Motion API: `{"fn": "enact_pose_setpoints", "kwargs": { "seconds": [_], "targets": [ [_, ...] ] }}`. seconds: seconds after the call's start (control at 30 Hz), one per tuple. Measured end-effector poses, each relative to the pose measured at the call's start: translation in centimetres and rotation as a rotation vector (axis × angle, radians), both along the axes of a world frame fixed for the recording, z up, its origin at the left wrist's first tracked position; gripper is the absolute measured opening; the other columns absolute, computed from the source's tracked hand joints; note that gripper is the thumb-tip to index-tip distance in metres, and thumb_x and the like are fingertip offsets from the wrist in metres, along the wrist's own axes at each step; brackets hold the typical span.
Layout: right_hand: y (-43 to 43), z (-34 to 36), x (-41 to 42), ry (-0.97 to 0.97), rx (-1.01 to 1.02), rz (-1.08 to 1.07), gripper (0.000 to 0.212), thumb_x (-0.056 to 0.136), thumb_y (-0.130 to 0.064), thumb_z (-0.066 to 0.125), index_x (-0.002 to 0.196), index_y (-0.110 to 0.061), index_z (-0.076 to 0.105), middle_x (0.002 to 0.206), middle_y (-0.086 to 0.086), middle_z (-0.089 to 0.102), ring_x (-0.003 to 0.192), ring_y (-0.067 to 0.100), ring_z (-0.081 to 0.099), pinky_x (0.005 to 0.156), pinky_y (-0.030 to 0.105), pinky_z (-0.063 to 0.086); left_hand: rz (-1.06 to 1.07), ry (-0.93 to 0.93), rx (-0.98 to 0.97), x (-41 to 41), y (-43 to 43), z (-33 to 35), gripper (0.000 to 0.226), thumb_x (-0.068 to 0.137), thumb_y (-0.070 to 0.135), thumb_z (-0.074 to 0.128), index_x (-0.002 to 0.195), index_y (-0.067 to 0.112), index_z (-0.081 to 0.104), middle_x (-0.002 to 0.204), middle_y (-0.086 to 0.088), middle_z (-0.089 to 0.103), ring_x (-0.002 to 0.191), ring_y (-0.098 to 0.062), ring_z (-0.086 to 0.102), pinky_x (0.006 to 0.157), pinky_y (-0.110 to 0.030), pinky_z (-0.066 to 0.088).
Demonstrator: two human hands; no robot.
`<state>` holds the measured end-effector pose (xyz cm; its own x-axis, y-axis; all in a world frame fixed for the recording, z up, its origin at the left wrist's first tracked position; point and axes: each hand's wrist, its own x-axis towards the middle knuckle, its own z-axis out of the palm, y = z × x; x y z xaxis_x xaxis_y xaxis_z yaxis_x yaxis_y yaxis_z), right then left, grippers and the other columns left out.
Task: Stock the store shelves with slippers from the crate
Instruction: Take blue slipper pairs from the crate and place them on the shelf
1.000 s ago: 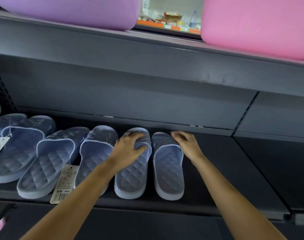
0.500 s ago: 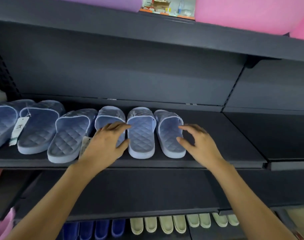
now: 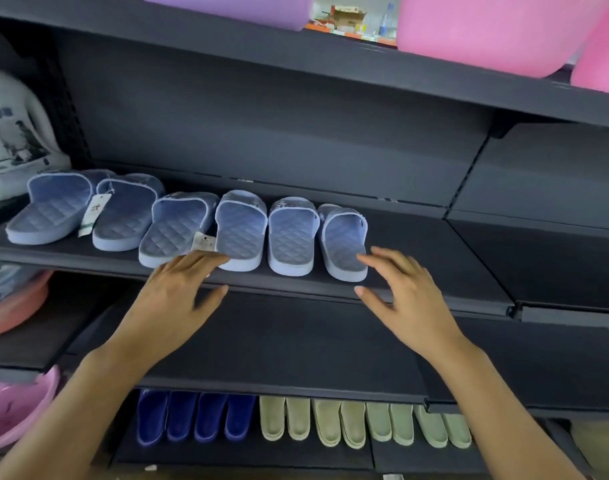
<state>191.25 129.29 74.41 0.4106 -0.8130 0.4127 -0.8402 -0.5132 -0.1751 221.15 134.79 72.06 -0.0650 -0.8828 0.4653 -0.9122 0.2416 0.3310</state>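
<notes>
left hand [image 3: 178, 296] and right hand [image 3: 405, 301] empty, fingers [image 3: 199, 263] spread, slippers [image 3: 291, 237] heel-first just beyond them, end slipper [image 3: 344, 242] nearest the right

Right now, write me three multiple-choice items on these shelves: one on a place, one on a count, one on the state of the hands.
1. The cream slippers lie:
A) on the top shelf
B) right of the navy slippers, on the lowest shelf
C) inside a pink tub

2. The light-blue slippers on the middle shelf number:
A) four
B) six
C) nine

3. The left hand and right hand are:
A) both open, holding nothing
B) both gripping one slipper
C) both pinching a tag

Key: 1 B, they line up beside the navy ones at the bottom; 2 B, six lie in a row; 3 A, the fingers are spread with nothing in them.
</notes>
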Motion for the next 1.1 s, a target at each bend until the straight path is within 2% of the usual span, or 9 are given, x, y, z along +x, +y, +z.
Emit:
{"fn": "enact_pose_setpoints", "kwargs": {
  "seconds": [0.13,0.27,0.37,0.43,0.5,0.67,0.83,0.97,1.1],
  "targets": [
    [3.1,-0.3,-0.7,-0.008,-0.014,0.072,0.054,0.084,-0.049,0.038,0.124,-0.017,0.058,0.131,0.006,0.053,0.117,0.026,0.051,0.089,0.034,0.038,0.118,-0.06,0.044,-1.0,5.2,0.4,0.057,0.079,0.048,0.036,0.117,0.013,0.061,0.113,-0.006,0.064,0.102,-0.031,0.06,0.086,-0.045,0.044],
    [6.5,-0.8,-1.0,0.003,0.002,0.161,0.053,0.086,-0.048,0.04,0.125,-0.017,0.057,0.132,0.007,0.052,0.119,0.028,0.049,0.093,0.042,0.041,0.245,-0.064,0.087,-2.1,11.5,0.4,0.061,0.079,0.052,0.034,0.118,0.014,0.061,0.116,-0.005,0.063,0.109,-0.031,0.057,0.091,-0.045,0.042],
    [9.2,-1.7,-0.7,-0.007,0.051,0.239,0.049,0.086,-0.043,0.047,0.127,-0.019,0.055,0.136,0.006,0.048,0.124,0.026,0.045,0.097,0.042,0.038,0.305,-0.039,0.11,-2.7,16.6,0.0,0.057,0.081,0.051,0.039,0.12,0.014,0.06,0.119,-0.004,0.061,0.109,-0.029,0.057,0.09,-0.044,0.043],
    [11.1,-2.6,-0.1,-0.024,0.107,0.313,0.05,0.086,-0.043,0.047,0.13,-0.021,0.053,0.14,0.002,0.044,0.128,0.022,0.04,0.1,0.041,0.033,0.367,0.024,0.132,-2.9,20.5,-0.5,0.047,0.088,0.047,0.05,0.122,0.016,0.058,0.123,-0.003,0.059,0.11,-0.025,0.056,0.092,-0.042,0.043],
    [12.9,-3.4,0.8,-0.035,0.143,0.402,0.049,0.086,-0.043,0.047,0.13,-0.023,0.052,0.142,0.0,0.042,0.128,0.019,0.038,0.101,0.039,0.031,0.435,0.056,0.157,-2.9,24.6,-1.2,0.046,0.089,0.047,0.051,0.124,0.017,0.057,0.125,-0.001,0.058,0.113,-0.023,0.055,0.093,-0.043,0.044],
    [16.7,-4.4,4.9,-0.018,0.153,0.631,0.049,0.085,-0.04,0.05,0.13,-0.02,0.053,0.14,0.002,0.044,0.127,0.015,0.037,0.099,0.03,0.025,0.652,0.057,0.204,-2.7,34.4,-2.1,0.057,0.081,0.055,0.036,0.124,0.022,0.056,0.127,0.003,0.055,0.116,-0.024,0.052,0.095,-0.045,0.042],
    [21.3,-5.0,10.9,-0.023,0.126,0.848,0.05,0.085,-0.044,0.046,0.126,-0.018,0.056,0.135,0.006,0.05,0.122,0.022,0.045,0.098,0.032,0.029,0.865,0.044,0.191,-2.7,43.1,-1.8,0.054,0.083,0.053,0.036,0.122,0.022,0.057,0.128,0.002,0.055,0.116,-0.025,0.053,0.094,-0.047,0.044],
    [25.6,-5.6,15.5,0.004,0.147,0.992,0.048,0.083,-0.042,0.05,0.124,-0.018,0.057,0.134,0.008,0.051,0.122,0.029,0.049,0.098,0.041,0.037,1.024,0.027,0.197,-2.5,48.9,-2.3,0.052,0.083,0.052,0.037,0.126,0.026,0.051,0.129,0.004,0.053,0.116,-0.024,0.051,0.095,-0.047,0.043],
    [30.0,-6.1,19.7,0.053,0.126,1.118,0.051,0.082,-0.049,0.041,0.122,-0.022,0.057,0.133,0.008,0.052,0.12,0.029,0.051,0.098,0.043,0.037,1.163,0.028,0.196,-1.9,54.4,-3.0,0.055,0.082,0.051,0.036,0.125,0.022,0.053,0.13,0.002,0.053,0.118,-0.022,0.048,0.096,-0.045,0.042]
  ]
}}
